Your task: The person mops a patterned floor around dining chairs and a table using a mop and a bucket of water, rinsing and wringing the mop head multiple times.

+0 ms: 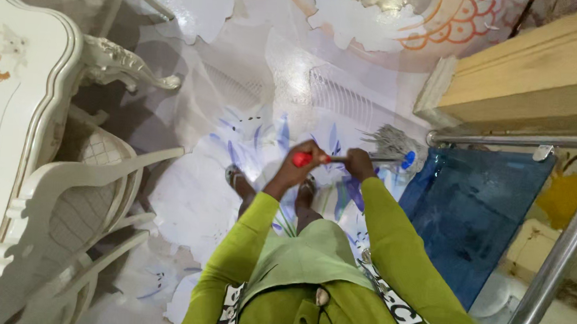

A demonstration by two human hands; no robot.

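I look straight down at a mop with a red-tipped handle (301, 159) and a grey string head (391, 143) resting on the glossy flower-patterned floor (274, 68). My left hand (301, 169) grips the handle near the red end. My right hand (359, 162) grips the shaft further along, closer to the mop head and its blue collar (407, 160). Both arms wear green sleeves. My sandalled feet (235, 177) show below the hands.
A white carved chair (79, 196) and white table (12, 98) stand at the left. A blue glass panel (479, 207) in a metal rail frame (564, 245) is at the right, under a wooden ledge (534, 77).
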